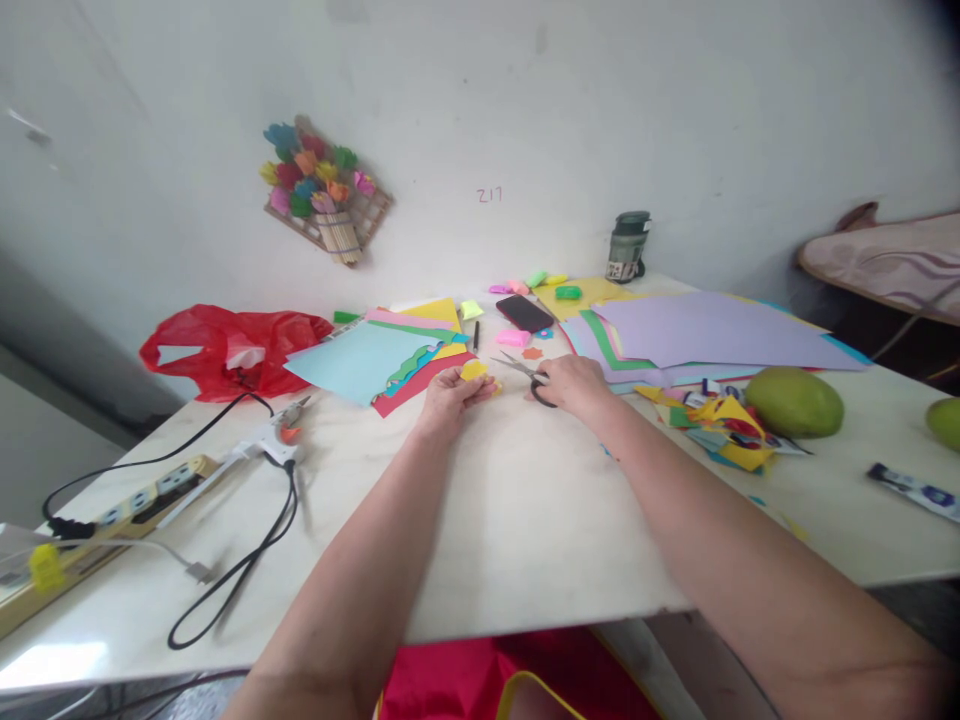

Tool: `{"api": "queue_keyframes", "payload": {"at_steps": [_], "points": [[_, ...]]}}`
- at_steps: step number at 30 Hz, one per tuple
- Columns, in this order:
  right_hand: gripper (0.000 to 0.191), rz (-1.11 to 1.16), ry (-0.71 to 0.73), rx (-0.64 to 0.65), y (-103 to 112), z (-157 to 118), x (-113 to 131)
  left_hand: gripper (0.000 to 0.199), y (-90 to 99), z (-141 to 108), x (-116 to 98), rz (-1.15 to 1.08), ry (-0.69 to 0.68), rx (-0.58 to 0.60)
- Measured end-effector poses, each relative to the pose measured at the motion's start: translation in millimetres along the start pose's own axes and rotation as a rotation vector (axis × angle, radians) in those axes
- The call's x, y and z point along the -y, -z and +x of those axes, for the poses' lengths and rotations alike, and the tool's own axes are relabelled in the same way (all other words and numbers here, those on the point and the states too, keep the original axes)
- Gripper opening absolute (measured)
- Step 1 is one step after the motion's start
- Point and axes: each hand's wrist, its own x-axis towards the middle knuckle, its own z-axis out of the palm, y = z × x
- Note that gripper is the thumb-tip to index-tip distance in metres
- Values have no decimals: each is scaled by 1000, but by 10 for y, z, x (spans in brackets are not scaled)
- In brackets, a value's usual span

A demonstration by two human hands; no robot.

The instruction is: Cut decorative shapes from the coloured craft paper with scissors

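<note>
My left hand (pixel 452 398) pinches a small piece of yellow paper (pixel 474 371) over the middle of the white table. In my right hand (pixel 574 385) is a pair of scissors (pixel 520 368) with black handles. The blades point left toward the yellow paper and look slightly parted; a gap shows between them and the paper. Just behind the scissors lies an orange flower cutout (pixel 532 353), and beyond it a blue flower cutout (pixel 544 334). A pink packet (pixel 513 338) sits near these cutouts.
Left: coloured sheets (pixel 360 355), a red plastic bag (pixel 232 345), a glue gun (pixel 277 437) with cord, a power strip (pixel 142 510). Back: a phone (pixel 524 313), a dark tumbler (pixel 628 248). Right: stacked paper (pixel 720 330), paper scraps (pixel 731 430), a green mango (pixel 795 402), a tube (pixel 913 492).
</note>
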Motion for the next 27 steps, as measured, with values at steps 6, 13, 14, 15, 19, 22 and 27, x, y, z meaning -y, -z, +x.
{"api": "queue_keyframes", "payload": {"at_steps": [6,13,14,15,19,22,27], "points": [[54,109,-43,48,10,-9,-17,27,-20,3,-5,49,26,23],[52,228,-20,82,-15,6,-56,28,-36,25,1,124,26,60],[50,223,-18,73,-20,5,-55,28,-45,24,-1,133,23,60],[48,214,-16,63,-26,2,-54,28,-56,20,-5,140,19,59],[44,183,2,23,-32,-13,-52,30,-94,-6,-26,172,6,30],[45,183,3,32,-23,-21,-58,33,-88,-14,-36,218,-19,-7],[41,189,-54,58,-21,-23,-51,42,-21,11,-42,194,-3,75]]}}
